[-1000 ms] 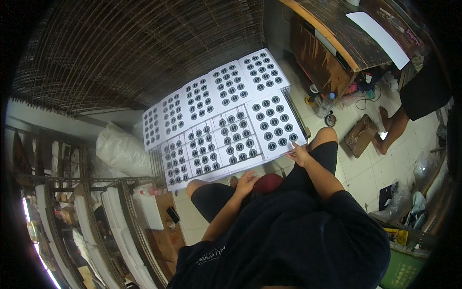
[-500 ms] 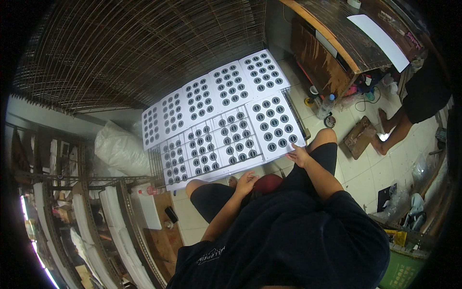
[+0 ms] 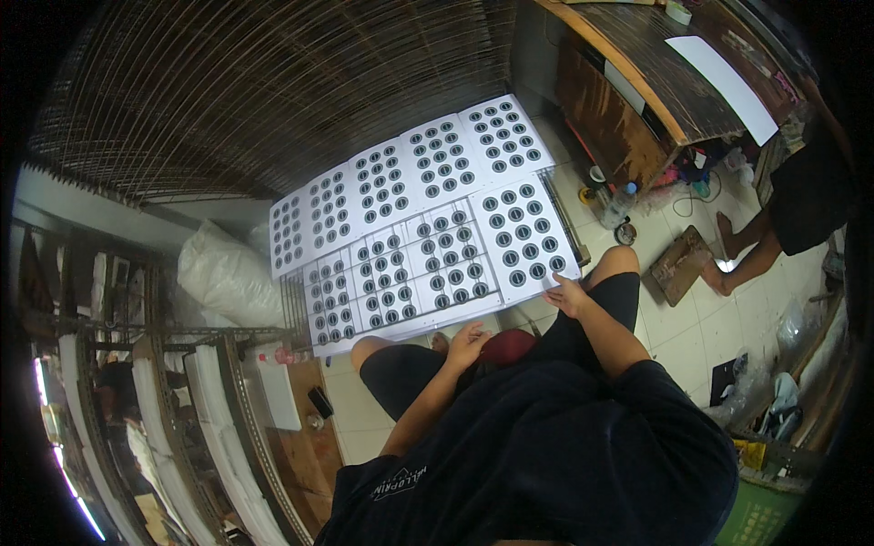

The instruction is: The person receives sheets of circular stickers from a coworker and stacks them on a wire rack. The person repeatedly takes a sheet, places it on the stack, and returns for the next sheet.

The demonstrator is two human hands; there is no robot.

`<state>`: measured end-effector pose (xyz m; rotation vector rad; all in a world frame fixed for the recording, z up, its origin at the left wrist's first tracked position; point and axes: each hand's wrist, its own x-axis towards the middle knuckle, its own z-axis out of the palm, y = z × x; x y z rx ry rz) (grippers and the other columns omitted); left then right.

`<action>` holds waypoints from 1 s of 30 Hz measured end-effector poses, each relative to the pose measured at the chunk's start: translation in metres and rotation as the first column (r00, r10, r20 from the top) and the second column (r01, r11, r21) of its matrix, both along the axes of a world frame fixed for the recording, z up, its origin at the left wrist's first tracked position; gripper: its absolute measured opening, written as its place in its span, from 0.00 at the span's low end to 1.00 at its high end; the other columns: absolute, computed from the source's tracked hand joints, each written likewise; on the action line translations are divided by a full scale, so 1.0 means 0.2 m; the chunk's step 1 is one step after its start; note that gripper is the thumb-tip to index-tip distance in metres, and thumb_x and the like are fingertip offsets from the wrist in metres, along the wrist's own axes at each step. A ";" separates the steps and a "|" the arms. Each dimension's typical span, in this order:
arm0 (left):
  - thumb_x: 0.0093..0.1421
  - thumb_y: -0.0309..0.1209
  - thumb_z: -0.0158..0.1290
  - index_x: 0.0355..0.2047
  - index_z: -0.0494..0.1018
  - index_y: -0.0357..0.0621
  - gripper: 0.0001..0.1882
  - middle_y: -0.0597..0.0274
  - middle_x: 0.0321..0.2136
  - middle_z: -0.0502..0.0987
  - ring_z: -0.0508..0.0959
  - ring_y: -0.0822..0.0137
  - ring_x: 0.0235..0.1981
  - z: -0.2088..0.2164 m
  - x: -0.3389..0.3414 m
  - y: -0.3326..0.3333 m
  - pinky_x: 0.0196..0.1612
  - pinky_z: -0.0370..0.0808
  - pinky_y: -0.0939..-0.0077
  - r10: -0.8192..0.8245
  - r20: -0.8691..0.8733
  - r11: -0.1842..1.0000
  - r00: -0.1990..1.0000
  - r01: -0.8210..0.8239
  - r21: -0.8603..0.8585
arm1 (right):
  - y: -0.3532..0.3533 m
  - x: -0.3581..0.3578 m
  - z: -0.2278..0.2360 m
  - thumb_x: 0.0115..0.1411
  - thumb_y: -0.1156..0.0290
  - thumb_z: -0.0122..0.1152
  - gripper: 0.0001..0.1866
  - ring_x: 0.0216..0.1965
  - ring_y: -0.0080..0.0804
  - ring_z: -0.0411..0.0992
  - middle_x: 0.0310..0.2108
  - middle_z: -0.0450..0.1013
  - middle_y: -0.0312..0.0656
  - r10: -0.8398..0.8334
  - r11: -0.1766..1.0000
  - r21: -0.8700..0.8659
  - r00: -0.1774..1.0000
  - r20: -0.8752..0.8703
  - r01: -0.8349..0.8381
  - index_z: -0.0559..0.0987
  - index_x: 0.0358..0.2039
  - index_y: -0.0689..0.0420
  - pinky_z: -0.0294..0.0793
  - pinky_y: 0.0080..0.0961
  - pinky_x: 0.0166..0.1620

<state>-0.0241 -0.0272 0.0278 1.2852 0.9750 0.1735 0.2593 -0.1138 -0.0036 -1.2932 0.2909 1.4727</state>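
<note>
From here I see my left hand (image 3: 467,344) resting loosely open, grasping nothing, near the printed sheets (image 3: 428,223), which stretch left to right just beyond both hands, while my right hand (image 3: 566,296) presses flat on their near-right corner, closer.

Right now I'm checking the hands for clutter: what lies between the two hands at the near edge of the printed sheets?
In the head view, only a dark red rounded object lies between the left hand and right hand.
</note>
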 end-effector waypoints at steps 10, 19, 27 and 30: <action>0.54 0.31 0.53 0.46 0.64 0.39 0.20 0.61 0.30 0.72 0.72 0.73 0.28 0.03 0.01 0.00 0.26 0.70 0.83 -0.005 -0.014 1.000 1.000 0.005 -0.012 | 0.00 0.00 -0.05 0.58 0.56 0.47 0.32 0.48 0.43 0.61 0.54 0.52 0.60 0.006 1.000 -0.009 1.000 0.026 -0.006 0.51 0.55 0.61 0.64 0.30 0.49; 0.54 0.31 0.53 0.47 0.64 0.38 0.21 0.59 0.30 0.72 0.73 0.73 0.29 0.05 0.02 0.00 0.26 0.71 0.82 -0.017 -0.024 1.000 1.000 0.017 0.000 | -0.01 0.01 -0.01 0.55 0.59 0.52 0.35 0.49 0.44 0.61 0.54 0.50 0.60 -0.001 1.000 0.015 1.000 -0.030 0.002 0.49 0.56 0.61 0.67 0.31 0.47; 0.53 0.33 0.54 0.48 0.63 0.39 0.23 0.57 0.32 0.72 0.73 0.71 0.30 -0.01 0.00 0.00 0.28 0.71 0.81 -0.004 -0.039 1.000 0.999 0.004 -0.001 | -0.13 -0.26 0.66 0.45 0.55 0.60 0.45 0.42 0.53 0.66 0.50 0.54 0.57 0.529 0.845 -0.532 0.234 0.816 -0.056 0.46 0.59 0.53 0.67 0.44 0.41; 0.54 0.32 0.54 0.47 0.63 0.39 0.22 0.58 0.30 0.73 0.73 0.72 0.28 0.00 0.03 0.00 0.25 0.70 0.82 -0.040 -0.068 0.998 0.997 0.043 0.046 | -0.16 -0.21 0.72 0.46 0.56 0.58 0.42 0.38 0.54 0.67 0.45 0.56 0.55 0.418 0.908 -0.417 -0.022 0.908 0.043 0.49 0.58 0.53 0.68 0.44 0.37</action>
